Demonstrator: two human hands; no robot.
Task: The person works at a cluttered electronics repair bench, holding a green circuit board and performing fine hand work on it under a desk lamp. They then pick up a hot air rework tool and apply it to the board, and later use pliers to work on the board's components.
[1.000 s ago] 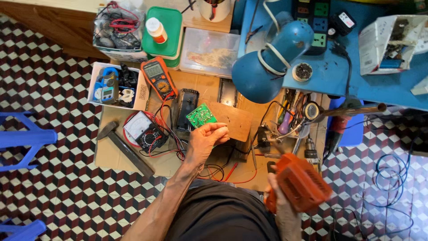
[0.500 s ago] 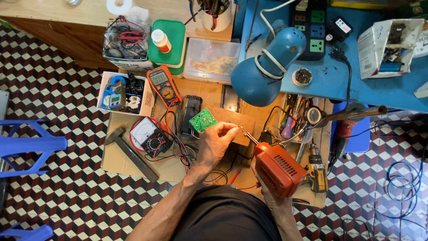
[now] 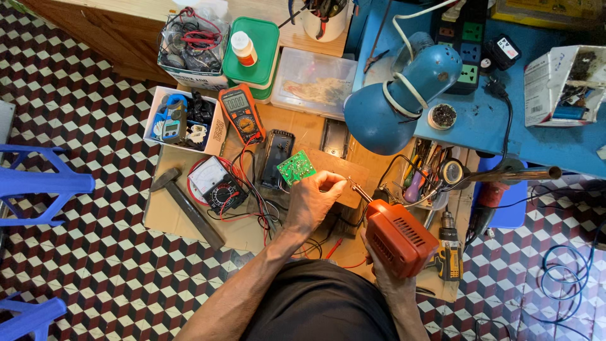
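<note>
My left hand (image 3: 314, 202) holds a small green circuit board (image 3: 297, 167) by its edge above a brown work board (image 3: 341, 169). An orange soldering gun (image 3: 399, 235) is gripped in my right hand (image 3: 390, 278), most of which hides beneath it. The gun's thin metal tip (image 3: 355, 185) points up and left, ending close to the fingers of my left hand and the circuit board. A black module (image 3: 276, 156) lies just left of the circuit board.
An orange multimeter (image 3: 240, 112), an analog meter (image 3: 213, 182) with red and black leads, and a hammer (image 3: 187, 202) lie to the left. A blue desk lamp (image 3: 398, 98) hangs over the bench. A yellow drill (image 3: 449, 256), containers and a power strip (image 3: 468, 44) surround it.
My right hand has brought the orange soldering gun up and left, its tip now near the circuit board. My left hand keeps holding the board in about the same place.
</note>
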